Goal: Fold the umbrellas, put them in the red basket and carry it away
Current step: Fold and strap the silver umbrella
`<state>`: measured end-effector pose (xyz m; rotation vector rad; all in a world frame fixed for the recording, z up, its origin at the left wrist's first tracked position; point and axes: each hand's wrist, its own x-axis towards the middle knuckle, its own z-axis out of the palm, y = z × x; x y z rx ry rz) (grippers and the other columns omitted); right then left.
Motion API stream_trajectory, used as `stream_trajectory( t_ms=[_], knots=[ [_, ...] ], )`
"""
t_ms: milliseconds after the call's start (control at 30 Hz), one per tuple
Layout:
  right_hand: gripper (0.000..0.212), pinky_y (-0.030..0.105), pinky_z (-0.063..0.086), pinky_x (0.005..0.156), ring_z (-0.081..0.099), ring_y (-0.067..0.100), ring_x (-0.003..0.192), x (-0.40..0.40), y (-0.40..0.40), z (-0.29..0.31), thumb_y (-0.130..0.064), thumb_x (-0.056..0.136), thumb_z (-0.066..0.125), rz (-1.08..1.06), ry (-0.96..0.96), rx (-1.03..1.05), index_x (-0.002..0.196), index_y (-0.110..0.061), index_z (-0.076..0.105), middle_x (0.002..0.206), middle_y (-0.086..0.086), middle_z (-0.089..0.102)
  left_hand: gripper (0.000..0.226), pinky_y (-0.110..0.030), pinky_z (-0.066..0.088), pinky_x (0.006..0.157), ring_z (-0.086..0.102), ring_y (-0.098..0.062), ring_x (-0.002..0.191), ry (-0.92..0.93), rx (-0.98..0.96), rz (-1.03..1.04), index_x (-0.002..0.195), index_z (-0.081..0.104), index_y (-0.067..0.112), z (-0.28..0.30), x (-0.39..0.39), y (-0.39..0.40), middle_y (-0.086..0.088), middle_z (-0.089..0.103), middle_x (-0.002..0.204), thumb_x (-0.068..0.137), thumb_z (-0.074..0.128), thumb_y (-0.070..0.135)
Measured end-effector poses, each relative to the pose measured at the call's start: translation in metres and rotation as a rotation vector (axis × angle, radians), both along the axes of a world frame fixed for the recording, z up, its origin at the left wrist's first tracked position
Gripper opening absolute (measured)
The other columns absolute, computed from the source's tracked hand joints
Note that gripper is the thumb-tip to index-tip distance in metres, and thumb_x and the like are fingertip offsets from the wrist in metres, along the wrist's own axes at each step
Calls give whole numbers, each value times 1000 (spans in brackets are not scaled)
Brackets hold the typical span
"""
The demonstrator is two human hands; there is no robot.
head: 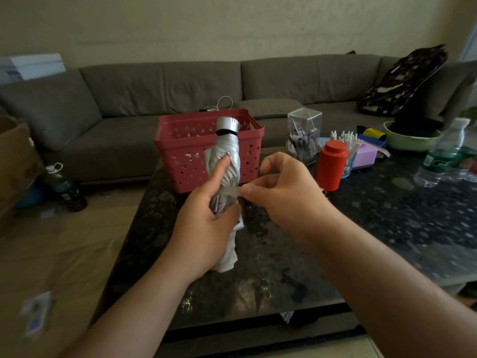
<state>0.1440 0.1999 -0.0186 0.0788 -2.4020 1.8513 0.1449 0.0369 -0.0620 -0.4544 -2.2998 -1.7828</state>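
Silver umbrella (227,161), collapsed and rolled, its pleats gathered; you hold it nearly upright just in front of the red basket (185,151), silver handle uppermost with a black band beneath it. Its closing strap (228,191) is drawn out sideways across the canopy. The red basket, with triangular perforations, stands upright behind it.

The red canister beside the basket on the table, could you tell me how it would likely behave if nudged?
The red canister stands upright and is tall for its base, so a high push would probably tip it. Its round body would likely roll once down. The glossy table may let it slide from a low push.
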Motion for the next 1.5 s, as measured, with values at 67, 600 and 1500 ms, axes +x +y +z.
stream_trajectory(
  t_ms=[67, 600, 1500],
  knots=[
    [27, 46, 65, 72, 77, 32, 84, 0, -1, -1, -11, 91, 79, 15, 6, 18, 105, -17, 57, 91, 10, 78, 80, -35, 44, 119, 47, 10, 137, 24, -71, 20, 152, 34, 62, -4, -4, -1, 27, 48, 151, 101, 66, 9],
    [27, 58, 63, 83, 77, 33, 91, 3, -2, -1, -7, 93, 76, -4, 30, -8, 97, -17, 51, 91, 11, 78, 78, -34, 51, 107, 55, 4, 122, 172, -239, 160, 155, 24, 66, -13, -13, -2, 33, 47, 126, 106, 61, 17],
    [36, 37, 61, 74, 72, 22, 73, 5, 4, 6, 2, 91, 76, 49, -45, -295, 102, -13, 46, 84, 13, 76, 72, -32, 60, 97, 68, -12, 125, -187, 448, -206, 147, 46, 55, 6, -1, 9, 13, 66, 143, 102, 61, 1]
  ],
)
